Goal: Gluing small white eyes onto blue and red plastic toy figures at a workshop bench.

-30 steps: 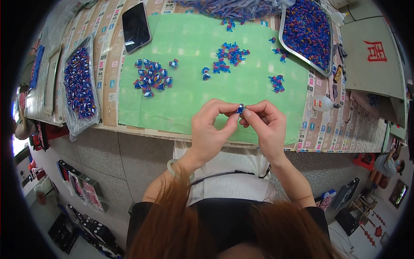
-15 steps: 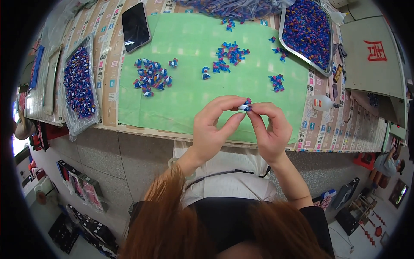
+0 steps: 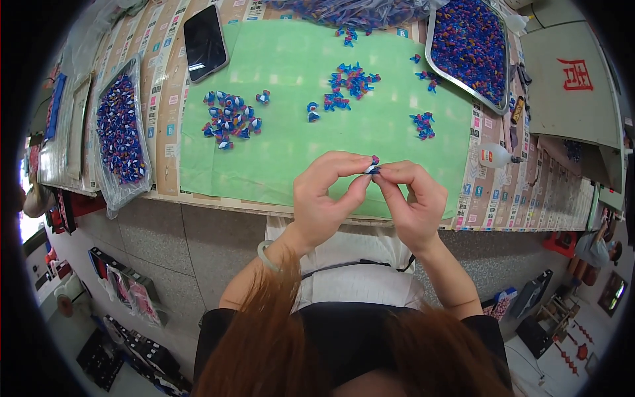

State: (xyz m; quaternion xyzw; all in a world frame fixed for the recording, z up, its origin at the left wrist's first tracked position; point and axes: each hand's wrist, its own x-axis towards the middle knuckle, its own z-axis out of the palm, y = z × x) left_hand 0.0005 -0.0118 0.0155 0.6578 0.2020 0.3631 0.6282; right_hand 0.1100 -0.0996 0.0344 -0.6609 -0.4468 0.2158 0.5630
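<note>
Between the fingertips of both hands is a small plastic piece [image 3: 372, 169], blue and white with a pinkish-red bit on top. My left hand [image 3: 329, 192] pinches it from the left, thumb and forefinger closed. From the other side, my right hand [image 3: 415, 195] grips it the same way, partly covering it. Both hands are above the near part of a green mat [image 3: 278, 159]. A cluster of blue, white and red pieces [image 3: 231, 117] lies on the mat's left side. Smaller blue and red pieces [image 3: 354, 81] lie in loose groups toward the middle and right.
At the back right stands a metal tray [image 3: 433, 63] heaped with small coloured parts. A plastic-wrapped tray [image 3: 147, 159] of blue and white pieces lies at the left. Near the back are a phone [image 3: 206, 44] and a plastic bag [image 3: 357, 13] of parts; a small bottle [image 3: 495, 156] lies at right.
Both hands have shifted slightly left and the fingertips have come closer together. The held piece has turned and dropped a little, so less of it shows.
</note>
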